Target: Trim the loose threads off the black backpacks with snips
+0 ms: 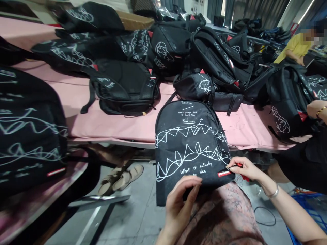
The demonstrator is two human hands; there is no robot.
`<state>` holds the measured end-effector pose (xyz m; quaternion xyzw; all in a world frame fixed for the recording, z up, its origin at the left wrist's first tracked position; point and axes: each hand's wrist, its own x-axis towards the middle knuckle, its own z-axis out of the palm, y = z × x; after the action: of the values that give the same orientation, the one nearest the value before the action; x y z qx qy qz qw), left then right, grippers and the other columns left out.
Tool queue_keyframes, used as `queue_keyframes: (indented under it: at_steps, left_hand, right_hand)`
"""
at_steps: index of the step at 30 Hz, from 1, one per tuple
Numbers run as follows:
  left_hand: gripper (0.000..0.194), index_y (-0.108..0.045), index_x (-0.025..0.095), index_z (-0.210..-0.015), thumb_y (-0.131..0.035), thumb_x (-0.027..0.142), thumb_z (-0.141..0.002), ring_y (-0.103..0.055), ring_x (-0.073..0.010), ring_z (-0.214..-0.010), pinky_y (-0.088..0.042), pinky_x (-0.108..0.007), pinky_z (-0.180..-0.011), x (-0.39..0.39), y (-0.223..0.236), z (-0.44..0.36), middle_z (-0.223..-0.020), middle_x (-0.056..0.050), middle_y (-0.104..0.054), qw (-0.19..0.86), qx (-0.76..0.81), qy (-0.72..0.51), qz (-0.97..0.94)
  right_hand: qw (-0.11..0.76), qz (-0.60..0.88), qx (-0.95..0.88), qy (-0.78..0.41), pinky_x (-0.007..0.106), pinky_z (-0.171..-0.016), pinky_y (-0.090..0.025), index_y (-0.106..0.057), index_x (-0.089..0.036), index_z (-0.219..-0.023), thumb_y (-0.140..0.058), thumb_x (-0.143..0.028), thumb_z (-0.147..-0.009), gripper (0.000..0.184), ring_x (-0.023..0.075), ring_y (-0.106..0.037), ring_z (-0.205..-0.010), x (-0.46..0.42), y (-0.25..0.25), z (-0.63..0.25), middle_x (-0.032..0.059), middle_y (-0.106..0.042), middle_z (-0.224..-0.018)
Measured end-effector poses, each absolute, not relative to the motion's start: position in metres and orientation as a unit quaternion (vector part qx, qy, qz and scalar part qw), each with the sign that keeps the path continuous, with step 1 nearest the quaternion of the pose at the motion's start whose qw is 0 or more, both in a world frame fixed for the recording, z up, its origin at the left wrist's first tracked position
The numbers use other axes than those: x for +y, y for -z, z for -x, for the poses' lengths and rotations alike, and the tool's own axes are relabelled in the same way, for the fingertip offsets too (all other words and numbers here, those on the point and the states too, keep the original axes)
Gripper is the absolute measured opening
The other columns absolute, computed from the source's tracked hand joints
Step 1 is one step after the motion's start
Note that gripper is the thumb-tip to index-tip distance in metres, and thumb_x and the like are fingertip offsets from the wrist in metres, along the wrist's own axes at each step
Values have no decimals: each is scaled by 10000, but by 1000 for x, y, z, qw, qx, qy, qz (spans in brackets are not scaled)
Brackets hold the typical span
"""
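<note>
A black backpack printed with white scribbles and lettering leans upright between my lap and the edge of the pink-covered table. My left hand is curled at its lower front, with thumb and fingers drawn together on the black fabric. At the lower right corner, my right hand pinches a small red-and-black tool, its tip close to the red label. The exact kind of tool is hard to make out. My fingers partly cover the lowest line of lettering.
Several similar black backpacks lie across the pink table. Another backpack stands close on the left. A co-worker's hand touches a bag at right; a person in yellow is farther back. A blue crate sits low right.
</note>
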<state>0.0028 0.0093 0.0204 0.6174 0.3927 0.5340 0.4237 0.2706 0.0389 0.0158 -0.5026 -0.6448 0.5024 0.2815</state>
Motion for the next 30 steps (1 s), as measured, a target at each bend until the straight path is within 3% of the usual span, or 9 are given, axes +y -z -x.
queue_keyframes:
  at_steps: [5, 8, 11, 15, 20, 23, 27, 30]
  left_hand:
    - [94, -583, 177, -813, -501, 129, -815, -601, -159, -814, -494, -278, -712, 8, -18, 2, -842, -52, -631, 390, 390, -526, -648]
    - [96, -560, 185, -858, -499, 129, -808, -599, -172, -875, -495, -301, -752, 12, -21, 10, -933, -68, -626, 315, 408, -500, -696]
    - [405, -476, 226, -1163, -564, 193, -769, -487, -248, -1135, -411, -430, -939, 18, -24, 27, -1246, -113, -502, 187, 456, -430, -756]
    - [749, -335, 317, -1329, -666, 324, -657, -256, -366, -1297, -291, -582, -991, 20, -12, 54, -1451, -82, -244, 131, 545, -252, -789]
    - [922, -250, 304, -1376, -710, 290, -577, -138, -396, -1326, -328, -540, -987, 17, 14, 64, -1503, -70, 15, 161, 581, -211, -770]
    - [891, -251, 306, -1377, -697, 350, -607, -166, -400, -1318, -345, -540, -973, 14, 13, 62, -1503, -75, -12, 156, 571, -239, -770]
    - [714, -233, 303, -1383, -551, 417, -754, -253, -349, -1306, -444, -462, -904, 7, 4, 55, -1502, -74, -48, 219, 571, -302, -731]
    - [645, -239, 282, -1385, -452, 461, -803, -226, -314, -1325, -358, -473, -987, 2, 10, 45, -1499, -58, -86, 257, 551, -384, -695]
  right_hand:
    - [306, 518, -645, -471, 249, -662, -415, -638, -158, -821, -611, -351, -778, 199, 138, -549, -720, 33, -12, -268, 32, -630, -800]
    - [412, 517, -554, -506, 209, -537, -381, -618, -168, -817, -590, -401, -789, 236, 87, -467, -540, 32, -3, -274, -21, -534, -603]
    - [525, 533, -383, -542, 185, -404, -284, -553, -185, -811, -552, -508, -781, 325, 61, -332, -412, 33, 20, -284, -66, -414, -505]
    - [561, 589, -270, -515, 189, -401, -310, -472, -190, -675, -667, -541, -650, 403, 68, -388, -430, 36, 66, -285, -53, -478, -551]
    - [562, 619, -235, -497, 245, -527, -444, -537, -176, -666, -666, -580, -595, 431, 129, -522, -529, 36, 103, -256, -17, -580, -595]
    - [572, 628, -227, -476, 265, -618, -470, -570, -177, -746, -617, -599, -635, 439, 167, -579, -650, 36, 97, -246, -2, -636, -695]
    - [573, 668, -279, -385, 270, -722, -468, -592, -167, -946, -544, -563, -735, 451, 201, -596, -850, 35, 50, -258, 33, -664, -905]
    - [592, 680, -324, -287, 283, -785, -464, -549, -175, -1110, -505, -526, -787, 480, 219, -579, -962, 31, -9, -268, 47, -631, -1058]
